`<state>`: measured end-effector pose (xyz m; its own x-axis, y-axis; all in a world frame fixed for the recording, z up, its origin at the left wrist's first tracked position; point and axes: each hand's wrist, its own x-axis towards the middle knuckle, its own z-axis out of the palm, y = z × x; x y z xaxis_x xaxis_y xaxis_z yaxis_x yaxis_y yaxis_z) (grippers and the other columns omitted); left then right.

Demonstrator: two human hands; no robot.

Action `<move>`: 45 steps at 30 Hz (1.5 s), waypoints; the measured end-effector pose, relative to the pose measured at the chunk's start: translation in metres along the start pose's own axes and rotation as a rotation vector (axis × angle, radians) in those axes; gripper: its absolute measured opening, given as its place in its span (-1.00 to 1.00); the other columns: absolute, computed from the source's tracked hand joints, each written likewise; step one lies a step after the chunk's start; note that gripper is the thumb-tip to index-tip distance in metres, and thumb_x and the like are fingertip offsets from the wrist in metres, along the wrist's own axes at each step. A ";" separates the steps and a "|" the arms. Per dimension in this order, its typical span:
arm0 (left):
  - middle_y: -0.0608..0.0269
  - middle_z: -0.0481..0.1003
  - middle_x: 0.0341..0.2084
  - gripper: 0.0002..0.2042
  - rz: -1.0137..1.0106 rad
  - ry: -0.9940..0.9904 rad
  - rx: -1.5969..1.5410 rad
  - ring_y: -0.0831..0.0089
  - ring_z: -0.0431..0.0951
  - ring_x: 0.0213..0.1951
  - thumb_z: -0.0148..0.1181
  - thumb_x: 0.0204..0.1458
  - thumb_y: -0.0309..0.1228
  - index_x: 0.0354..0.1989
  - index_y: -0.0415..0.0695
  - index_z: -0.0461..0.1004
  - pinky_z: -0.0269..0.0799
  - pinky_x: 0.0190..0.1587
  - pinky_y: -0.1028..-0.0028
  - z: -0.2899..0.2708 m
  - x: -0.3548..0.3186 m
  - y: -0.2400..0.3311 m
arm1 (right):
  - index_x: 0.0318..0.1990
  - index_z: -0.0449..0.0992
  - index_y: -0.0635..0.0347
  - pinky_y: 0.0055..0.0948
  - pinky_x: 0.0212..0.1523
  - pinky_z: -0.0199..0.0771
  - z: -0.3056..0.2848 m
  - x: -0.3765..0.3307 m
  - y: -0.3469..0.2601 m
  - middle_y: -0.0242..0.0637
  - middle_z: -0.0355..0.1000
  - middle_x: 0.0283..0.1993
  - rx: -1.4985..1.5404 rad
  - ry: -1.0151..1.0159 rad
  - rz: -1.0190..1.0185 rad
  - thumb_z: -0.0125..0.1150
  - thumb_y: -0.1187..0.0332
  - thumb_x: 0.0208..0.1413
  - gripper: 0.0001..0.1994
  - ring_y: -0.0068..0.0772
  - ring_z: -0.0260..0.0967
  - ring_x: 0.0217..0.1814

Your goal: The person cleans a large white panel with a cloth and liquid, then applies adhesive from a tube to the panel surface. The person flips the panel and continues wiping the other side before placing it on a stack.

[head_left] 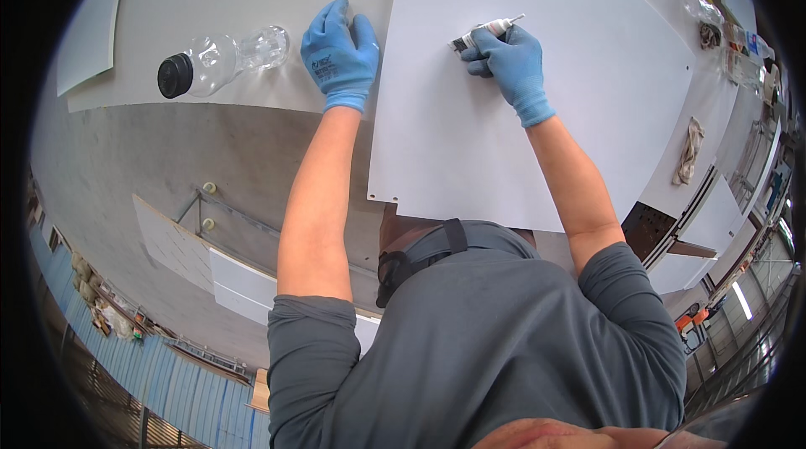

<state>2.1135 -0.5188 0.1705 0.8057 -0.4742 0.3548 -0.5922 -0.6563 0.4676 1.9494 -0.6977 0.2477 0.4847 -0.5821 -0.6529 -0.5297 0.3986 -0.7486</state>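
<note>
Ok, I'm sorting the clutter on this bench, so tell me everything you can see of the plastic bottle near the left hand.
The plastic bottle is clear, with a ribbed, waisted body and a black screw cap on. It lies on its side on the pale grey tabletop, cap toward the person and bottom toward the far edge. It looks empty, or nearly so, though glare makes that hard to judge. Nothing touches it: the blue-gloved left hand rests flat on the tabletop just to its right, apart from it.
</note>
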 end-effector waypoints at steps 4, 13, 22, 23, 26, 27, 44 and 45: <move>0.05 0.67 -0.25 -0.70 0.007 -0.005 0.017 0.14 0.65 -0.26 0.28 0.10 -0.31 -0.08 -0.25 0.62 0.56 -0.11 0.17 -0.001 0.000 0.000 | -0.24 0.55 0.37 -0.42 -0.34 0.72 -0.004 0.001 -0.001 -0.10 0.64 -0.27 0.030 -0.022 0.020 0.21 0.35 0.26 -0.80 -0.45 0.60 -0.42; 0.06 0.67 -0.24 -0.70 0.008 -0.009 0.025 0.14 0.65 -0.24 0.28 0.11 -0.30 -0.07 -0.23 0.62 0.55 -0.09 0.18 -0.002 0.000 0.001 | -0.27 0.55 0.32 -0.45 -0.37 0.69 -0.008 0.001 -0.003 -0.13 0.63 -0.29 0.055 -0.047 0.025 0.22 0.37 0.24 -0.84 -0.45 0.59 -0.43; 0.03 0.67 -0.24 -0.69 0.016 0.001 0.020 0.14 0.66 -0.26 0.28 0.10 -0.30 -0.08 -0.25 0.62 0.57 -0.11 0.19 -0.002 0.001 0.002 | -0.26 0.56 0.32 -0.46 -0.35 0.73 -0.003 0.000 -0.002 -0.15 0.63 -0.25 0.025 -0.039 0.002 0.21 0.39 0.23 -0.85 -0.45 0.65 -0.31; 0.03 0.67 -0.24 -0.70 0.016 0.001 0.022 0.14 0.67 -0.26 0.28 0.10 -0.30 -0.08 -0.25 0.62 0.57 -0.11 0.19 -0.002 0.001 0.001 | -0.26 0.56 0.32 -0.46 -0.35 0.72 -0.003 0.000 -0.002 -0.14 0.63 -0.25 0.032 -0.038 0.001 0.21 0.39 0.23 -0.85 -0.45 0.65 -0.32; 0.04 0.67 -0.24 -0.70 0.016 0.004 0.026 0.14 0.67 -0.25 0.28 0.10 -0.29 -0.08 -0.25 0.62 0.57 -0.11 0.19 -0.001 0.000 0.000 | -0.25 0.56 0.32 -0.46 -0.35 0.72 -0.006 0.001 -0.002 -0.12 0.63 -0.27 0.044 -0.032 0.028 0.21 0.37 0.23 -0.84 -0.44 0.63 -0.37; 0.04 0.67 -0.24 -0.70 0.016 0.006 0.026 0.14 0.66 -0.25 0.28 0.11 -0.29 -0.08 -0.25 0.62 0.57 -0.11 0.19 -0.001 0.000 0.000 | -0.25 0.56 0.33 -0.47 -0.35 0.71 -0.006 0.002 -0.003 -0.12 0.63 -0.27 0.043 -0.024 0.042 0.22 0.37 0.23 -0.84 -0.44 0.63 -0.38; 0.10 0.67 -0.28 -0.70 0.025 0.010 0.028 0.15 0.65 -0.26 0.29 0.11 -0.29 -0.07 -0.21 0.62 0.54 -0.13 0.18 0.000 -0.001 0.000 | -0.25 0.55 0.32 -0.46 -0.36 0.70 -0.005 -0.001 -0.005 -0.12 0.64 -0.26 0.039 -0.034 0.021 0.22 0.38 0.22 -0.84 -0.45 0.61 -0.40; 0.09 0.67 -0.28 -0.70 0.029 0.016 0.025 0.15 0.65 -0.26 0.29 0.11 -0.29 -0.07 -0.21 0.62 0.54 -0.13 0.18 0.001 -0.001 0.000 | -0.25 0.55 0.32 -0.46 -0.36 0.70 -0.005 -0.002 -0.005 -0.12 0.64 -0.26 0.042 -0.028 0.015 0.22 0.38 0.21 -0.85 -0.45 0.61 -0.40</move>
<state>2.1129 -0.5186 0.1697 0.7879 -0.4840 0.3807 -0.6145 -0.6570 0.4367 1.9480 -0.7018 0.2533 0.4960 -0.5560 -0.6669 -0.5080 0.4371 -0.7422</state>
